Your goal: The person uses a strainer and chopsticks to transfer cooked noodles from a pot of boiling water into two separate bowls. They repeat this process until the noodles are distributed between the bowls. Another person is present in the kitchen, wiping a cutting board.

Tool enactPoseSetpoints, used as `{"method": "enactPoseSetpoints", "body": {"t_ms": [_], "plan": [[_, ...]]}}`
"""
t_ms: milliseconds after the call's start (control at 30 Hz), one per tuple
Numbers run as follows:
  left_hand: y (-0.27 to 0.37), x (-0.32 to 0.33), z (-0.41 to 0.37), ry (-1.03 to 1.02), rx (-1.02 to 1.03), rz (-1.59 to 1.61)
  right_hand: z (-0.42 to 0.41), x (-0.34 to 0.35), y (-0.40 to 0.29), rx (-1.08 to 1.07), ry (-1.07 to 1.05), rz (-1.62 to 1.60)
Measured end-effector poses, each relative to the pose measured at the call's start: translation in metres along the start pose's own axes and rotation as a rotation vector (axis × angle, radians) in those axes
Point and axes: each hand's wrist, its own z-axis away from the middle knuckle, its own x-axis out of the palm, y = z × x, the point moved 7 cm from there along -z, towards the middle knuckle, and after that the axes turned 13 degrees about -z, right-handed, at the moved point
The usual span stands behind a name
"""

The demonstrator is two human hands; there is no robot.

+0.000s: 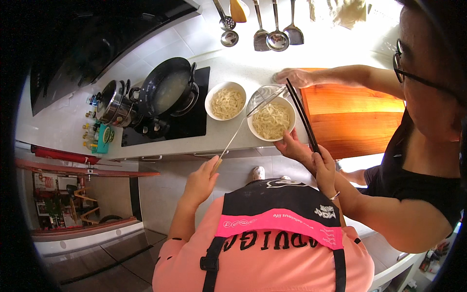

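My left hand [200,180] grips the wooden handle of a wire-mesh strainer [263,98]. The strainer's basket is tilted over the far left edge of a white bowl [251,128] of noodles [271,122]. A pair of dark chopsticks [301,111] is in my right hand [324,169], pointing up and away, just right of that bowl. Another person's hand [293,145] touches the bowl's near right side; their other hand [293,77] rests by the far counter. To the left stands a second white bowl [208,108], also holding noodles.
A black wok [177,67] with cloudy liquid sits on the cooktop [199,124], beside a lidded steel pot [109,98]. A wooden board [350,120] lies at right, near the other person [419,168]. Ladles [278,41] and turners [261,39] hang on the wall.
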Motion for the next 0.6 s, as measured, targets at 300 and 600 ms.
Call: {"method": "enactPoseSetpoints", "body": {"t_ms": [300,600], "plan": [[-0.041,0.023,0.005,-0.186,-0.159,0.594,-0.012,0.009,0.012,0.016,0.012,-0.031],[-0.089,0.034,0.011,-0.453,-0.376,1.561,-0.031,0.052,0.008,0.153,-0.002,-0.108]]}}
